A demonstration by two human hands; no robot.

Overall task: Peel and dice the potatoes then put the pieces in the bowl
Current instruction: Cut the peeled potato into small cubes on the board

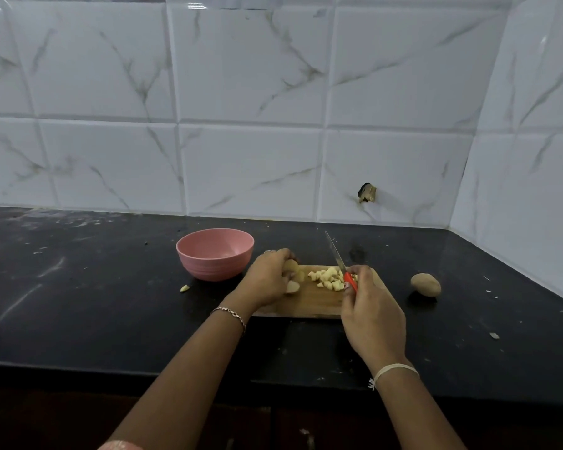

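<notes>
A wooden cutting board [306, 302] lies on the black counter. On it sits a pile of diced potato pieces [329, 279]. My left hand [268, 280] grips potato chunks [291, 276] at the board's left end. My right hand [371, 313] holds a knife [338, 259] by its red handle, blade pointing up and away over the diced pile. A pink bowl [215, 258] stands just left of the board; what shows of its inside holds nothing. A whole unpeeled potato [425, 284] rests on the counter to the right of the board.
A small potato scrap [184, 288] lies on the black counter [95, 303] in front of the bowl. White marbled tile walls rise behind and at the right. The counter's front edge runs below my forearms. Small white scraps dot the counter at right.
</notes>
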